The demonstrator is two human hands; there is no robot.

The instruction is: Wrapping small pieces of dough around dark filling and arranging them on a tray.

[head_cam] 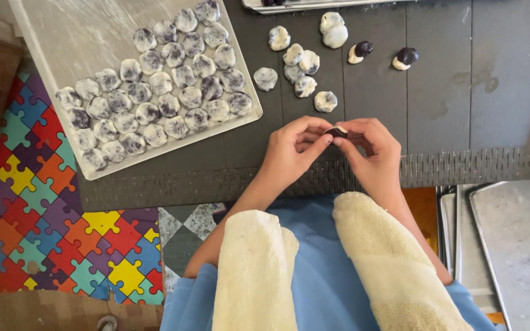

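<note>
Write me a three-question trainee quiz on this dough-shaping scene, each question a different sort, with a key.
1. True or false: both the left hand and the right hand have a grip on the small dark-filled dough piece.
2. Multiple choice: where do most of the finished flour-dusted balls lie? A) on the pale tray; B) on the cream towels; C) on the puzzle-pattern floor mat.
3. Fill in: the two open pieces with dark filling on top sit on the dark ____.

Key: 1 true; 2 A; 3 mat.
</note>
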